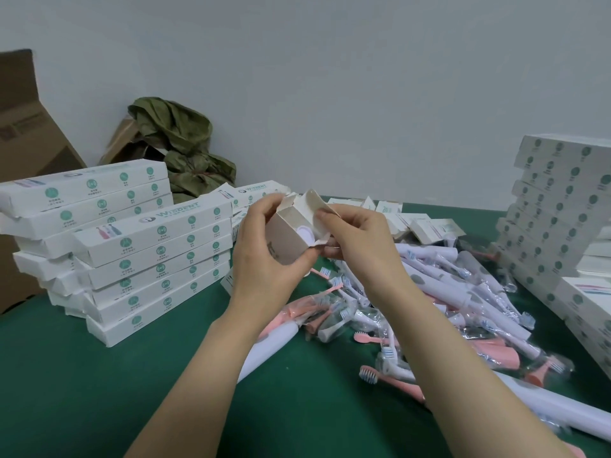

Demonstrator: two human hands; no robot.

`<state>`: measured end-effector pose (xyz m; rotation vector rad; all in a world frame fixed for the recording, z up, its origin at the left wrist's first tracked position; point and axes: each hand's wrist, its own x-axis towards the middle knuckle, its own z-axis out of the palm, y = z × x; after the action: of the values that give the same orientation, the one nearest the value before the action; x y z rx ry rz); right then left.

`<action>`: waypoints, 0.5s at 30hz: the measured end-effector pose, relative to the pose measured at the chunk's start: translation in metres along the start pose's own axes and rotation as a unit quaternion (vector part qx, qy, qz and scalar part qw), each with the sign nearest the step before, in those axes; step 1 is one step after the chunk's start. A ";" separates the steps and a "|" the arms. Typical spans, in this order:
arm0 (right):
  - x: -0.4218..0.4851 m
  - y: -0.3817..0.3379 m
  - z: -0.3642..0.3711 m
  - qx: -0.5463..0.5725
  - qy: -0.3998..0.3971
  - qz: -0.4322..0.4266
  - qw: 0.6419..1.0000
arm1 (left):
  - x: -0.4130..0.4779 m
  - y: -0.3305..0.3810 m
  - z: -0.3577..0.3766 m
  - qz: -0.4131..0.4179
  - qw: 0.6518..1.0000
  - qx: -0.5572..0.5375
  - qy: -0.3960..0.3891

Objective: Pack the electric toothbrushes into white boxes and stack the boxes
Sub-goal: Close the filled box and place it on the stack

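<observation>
My left hand (pixel 264 256) grips a white box (pixel 287 235) from below and behind, its open end turned toward me. The round base of a toothbrush (pixel 305 233) shows inside the opening. My right hand (pixel 357 239) pinches the box's end flap (pixel 315 201) at its right edge. Under and right of my hands lies a heap of pink and white electric toothbrushes (pixel 439 292) in clear wrappers on the green table (pixel 99 375). Stacks of shut white boxes (pixel 152 259) stand at the left.
A tall stack of white boxes (pixel 555 206) rises at the right edge. Flat unfolded boxes (pixel 429 226) lie behind the heap. A brown carton (pixel 23 127) and a green cloth bundle (pixel 185 147) stand against the back wall.
</observation>
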<state>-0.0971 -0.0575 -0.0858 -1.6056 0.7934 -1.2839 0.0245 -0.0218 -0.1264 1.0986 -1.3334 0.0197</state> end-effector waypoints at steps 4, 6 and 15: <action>-0.005 -0.001 0.008 -0.016 -0.031 -0.059 0.998 | 0.000 0.007 0.002 0.036 0.998 -0.006 0.047; -0.010 -0.004 0.013 -0.019 -0.066 -0.081 0.994 | 0.001 0.010 0.004 0.032 0.997 -0.027 0.064; -0.015 0.008 0.022 -0.090 -0.018 -0.092 0.992 | 0.002 -0.006 -0.001 -0.053 0.998 -0.010 -0.014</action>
<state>-0.0796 -0.0421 -0.0997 -1.8777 0.7705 -1.3382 0.0291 -0.0254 -0.1287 1.1543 -1.2968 -0.0872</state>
